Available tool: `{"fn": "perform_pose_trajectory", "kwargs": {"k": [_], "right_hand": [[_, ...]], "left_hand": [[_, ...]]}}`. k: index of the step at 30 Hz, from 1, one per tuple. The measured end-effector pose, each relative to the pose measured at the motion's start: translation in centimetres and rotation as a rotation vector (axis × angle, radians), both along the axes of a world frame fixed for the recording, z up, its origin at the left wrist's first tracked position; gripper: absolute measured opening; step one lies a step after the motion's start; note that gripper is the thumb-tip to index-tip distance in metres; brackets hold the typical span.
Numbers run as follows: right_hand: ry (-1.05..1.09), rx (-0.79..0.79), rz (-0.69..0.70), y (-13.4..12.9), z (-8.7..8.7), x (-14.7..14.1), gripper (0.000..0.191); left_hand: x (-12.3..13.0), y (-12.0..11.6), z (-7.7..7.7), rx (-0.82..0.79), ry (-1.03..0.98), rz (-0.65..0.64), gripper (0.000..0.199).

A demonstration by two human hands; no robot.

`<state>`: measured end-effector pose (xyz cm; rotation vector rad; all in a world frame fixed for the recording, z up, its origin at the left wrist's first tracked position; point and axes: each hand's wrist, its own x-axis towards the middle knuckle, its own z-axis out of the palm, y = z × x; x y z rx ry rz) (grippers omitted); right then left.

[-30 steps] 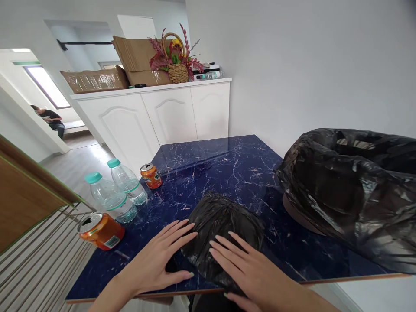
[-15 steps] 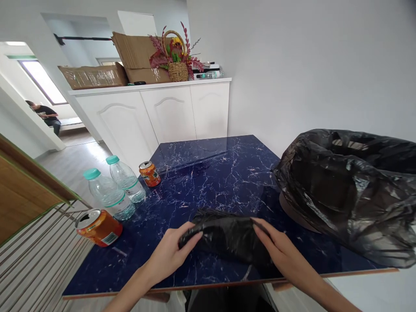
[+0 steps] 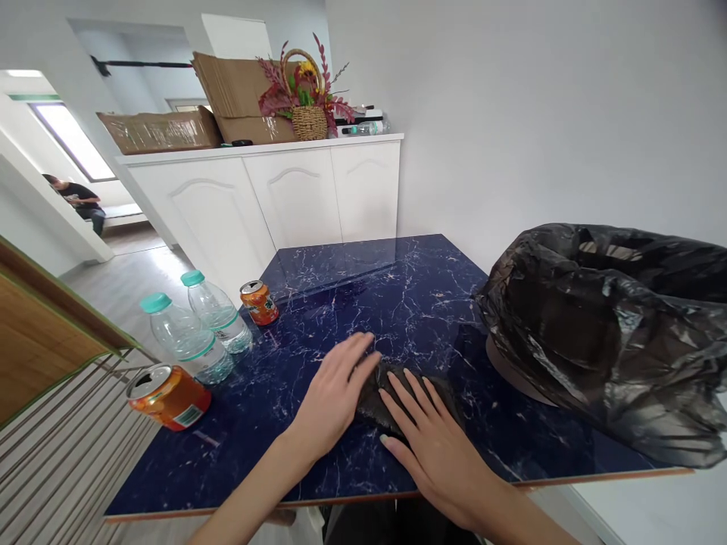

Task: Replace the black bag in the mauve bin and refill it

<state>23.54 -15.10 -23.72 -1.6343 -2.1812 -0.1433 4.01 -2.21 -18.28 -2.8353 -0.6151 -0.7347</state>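
A folded black plastic bag [image 3: 370,401] lies on the blue marbled table [image 3: 363,303] near its front edge. My right hand [image 3: 429,439] rests flat on the bag with its fingers spread. At the bag's left end is my left hand [image 3: 335,393], its fingers stretched out and slightly raised, the thumb apart from them. Neither hand grips anything. Part of the bag is hidden under my right hand.
On the table's left stand two clear bottles [image 3: 190,341] [image 3: 219,310] and two orange cans [image 3: 169,397] [image 3: 259,303]. A bin lined with a black bag [image 3: 591,325] is at the right. Behind, a white cabinet [image 3: 295,197] bears cardboard boxes and a flower basket [image 3: 310,123]. A person [image 3: 79,200] sits far left.
Both hands have let go of the bag's edge. The bag is now folded smaller and flatter. My right hand has moved left onto it; my left hand has moved up and right.
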Motion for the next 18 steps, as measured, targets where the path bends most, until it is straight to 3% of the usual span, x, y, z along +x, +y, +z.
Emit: {"fn": "perform_pose_trajectory", "kwargs": {"k": [2,3,7,10,13,18], "right_hand": [[0.006,-0.026,0.016,0.0,-0.2,0.2,0.062],[0.01,-0.038,0.023,0.0,-0.1,0.3,0.063],[0.043,-0.087,0.038,0.0,0.3,0.7,0.065],[0.085,-0.123,0.066,-0.1,0.7,1.1,0.064],[0.161,-0.176,0.115,-0.5,1.2,2.0,0.063],[0.358,-0.192,0.102,-2.6,1.6,5.5,0.057]], "left_hand": [[0.1,-0.8,0.3,-0.011,0.11,-0.172,0.057],[0.1,-1.2,0.3,-0.037,0.162,-0.196,0.058],[-0.4,-1.7,-1.1,-0.181,0.251,-0.085,0.071],[-1.1,-1.2,-1.6,-0.248,0.289,-0.08,0.071],[-1.9,-1.2,-0.7,-0.25,0.277,-0.11,0.065],[-4.0,-3.5,1.7,-0.178,0.257,-0.223,0.032]]}}
